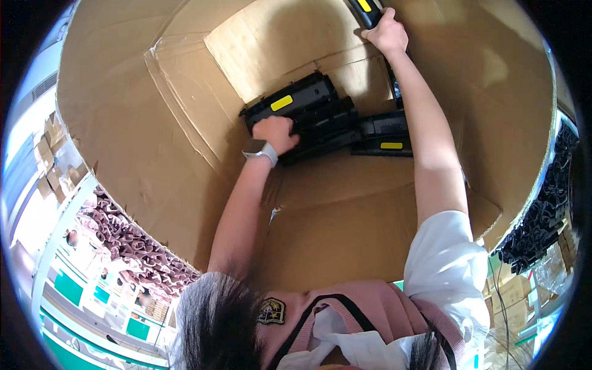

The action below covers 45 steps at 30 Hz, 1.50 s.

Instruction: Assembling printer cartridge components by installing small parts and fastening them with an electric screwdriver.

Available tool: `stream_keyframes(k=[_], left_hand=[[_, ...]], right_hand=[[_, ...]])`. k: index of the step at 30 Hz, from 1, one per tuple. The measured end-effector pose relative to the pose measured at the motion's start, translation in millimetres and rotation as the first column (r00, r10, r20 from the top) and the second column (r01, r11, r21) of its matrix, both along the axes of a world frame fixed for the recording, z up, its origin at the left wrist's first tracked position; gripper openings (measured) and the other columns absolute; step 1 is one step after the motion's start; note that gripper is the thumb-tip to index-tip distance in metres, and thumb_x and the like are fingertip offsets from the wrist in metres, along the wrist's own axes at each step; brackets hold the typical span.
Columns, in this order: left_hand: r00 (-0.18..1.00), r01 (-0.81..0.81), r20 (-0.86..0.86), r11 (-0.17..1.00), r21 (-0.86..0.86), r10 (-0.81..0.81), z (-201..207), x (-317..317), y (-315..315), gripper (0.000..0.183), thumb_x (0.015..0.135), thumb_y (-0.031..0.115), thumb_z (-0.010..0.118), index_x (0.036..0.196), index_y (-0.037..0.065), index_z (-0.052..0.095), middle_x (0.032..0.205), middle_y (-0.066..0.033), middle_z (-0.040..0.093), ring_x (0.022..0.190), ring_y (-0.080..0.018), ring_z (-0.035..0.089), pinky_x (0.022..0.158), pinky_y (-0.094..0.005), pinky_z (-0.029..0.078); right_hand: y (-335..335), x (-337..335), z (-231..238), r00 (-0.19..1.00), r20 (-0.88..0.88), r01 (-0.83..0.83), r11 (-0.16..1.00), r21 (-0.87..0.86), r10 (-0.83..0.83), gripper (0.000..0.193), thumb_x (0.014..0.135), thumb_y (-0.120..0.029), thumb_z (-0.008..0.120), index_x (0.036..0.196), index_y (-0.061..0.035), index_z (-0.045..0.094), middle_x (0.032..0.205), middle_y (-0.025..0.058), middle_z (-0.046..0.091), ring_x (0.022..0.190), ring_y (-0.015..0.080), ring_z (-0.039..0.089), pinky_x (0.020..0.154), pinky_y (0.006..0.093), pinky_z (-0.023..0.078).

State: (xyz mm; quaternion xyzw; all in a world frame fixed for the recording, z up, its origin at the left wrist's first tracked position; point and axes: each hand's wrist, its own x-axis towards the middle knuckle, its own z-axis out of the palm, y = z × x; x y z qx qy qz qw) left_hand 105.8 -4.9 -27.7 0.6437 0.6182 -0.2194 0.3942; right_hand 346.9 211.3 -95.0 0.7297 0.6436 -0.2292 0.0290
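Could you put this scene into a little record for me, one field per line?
Container: large cardboard box
Left hand: fingers curled at the pile of black pieces; grip unclear
Right hand: holding a black unit with a yellow label, at the top edge of view
Left wrist: watch, pale band
Outside, left: pink ruffled material
Outside, right: black ruffled material

Pink vest (376,303), white sleeves (445,265)
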Motion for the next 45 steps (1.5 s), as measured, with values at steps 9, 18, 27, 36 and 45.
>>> stream_keyframes(k=[9, 18, 27, 36, 45], left_hand=[[0.127, -0.979, 0.727, -0.033, 0.202, 0.675, -33, -118, 45, 0.019, 0.078, 0.016, 0.068, 0.092, 0.005, 0.062, 0.089, -0.0101, 0.068, 0.074, -0.0174, 0.064, 0.070, -0.0291, 0.051], [0.889, -0.403, 0.340, 0.875, 0.267, 0.306, -72, -67, 13, 0.076, 0.069, 0.051, 0.071, 0.128, 0.009, 0.045, 0.132, -0.0161, 0.045, 0.124, -0.0318, 0.042, 0.100, -0.0495, 0.033], [0.950, -0.298, 0.158, 0.935, 0.193, 0.270, -63, -23, 2, 0.090, 0.062, 0.057, 0.072, 0.134, 0.015, 0.038, 0.135, -0.0116, 0.043, 0.127, -0.0320, 0.037, 0.100, -0.0681, 0.020], [0.952, -0.279, 0.166, 0.951, 0.134, 0.256, -74, -36, -3, 0.097, 0.061, 0.065, 0.069, 0.137, 0.015, 0.035, 0.138, -0.0134, 0.041, 0.130, -0.0321, 0.035, 0.101, -0.0628, 0.023], [0.946, -0.243, 0.222, 0.970, 0.009, 0.235, -79, -44, 12, 0.102, 0.056, 0.064, 0.072, 0.138, 0.015, 0.035, 0.136, -0.0136, 0.043, 0.129, -0.0329, 0.036, 0.101, -0.0608, 0.025]], right_hand=[[-38, -26, 34, 0.485, -0.799, -0.799, 0.553, -0.239, 0.356, 0.058, 0.055, -0.002, 0.065, 0.111, -0.0116, 0.052, 0.094, 0.0066, 0.063, 0.088, 0.0216, 0.059, 0.081, 0.0327, 0.046], [-107, -63, 24, 0.505, -0.640, -0.666, 0.733, 0.139, 0.580, 0.017, 0.073, -0.015, 0.064, 0.089, -0.0106, 0.069, 0.093, 0.0106, 0.067, 0.087, 0.0261, 0.063, 0.083, 0.0357, 0.049], [-82, 56, -27, 0.719, 0.417, -0.558, 0.819, -0.131, 0.556, 0.074, 0.073, -0.015, 0.067, 0.138, -0.0195, 0.031, 0.136, 0.0086, 0.038, 0.124, 0.0275, 0.040, 0.097, 0.0469, 0.040], [-28, 8, 13, 0.218, 0.173, -0.608, 0.272, -0.746, 0.961, 0.022, 0.086, -0.012, 0.051, 0.103, -0.0132, 0.066, 0.107, 0.0082, 0.062, 0.104, 0.0238, 0.059, 0.089, 0.0379, 0.045], [-51, 32, 54, -0.106, 0.138, -0.685, 0.028, -0.728, 0.985, 0.011, 0.077, -0.012, 0.059, 0.077, -0.0129, 0.070, 0.085, 0.0068, 0.069, 0.086, 0.0244, 0.067, 0.071, 0.0357, 0.053]])
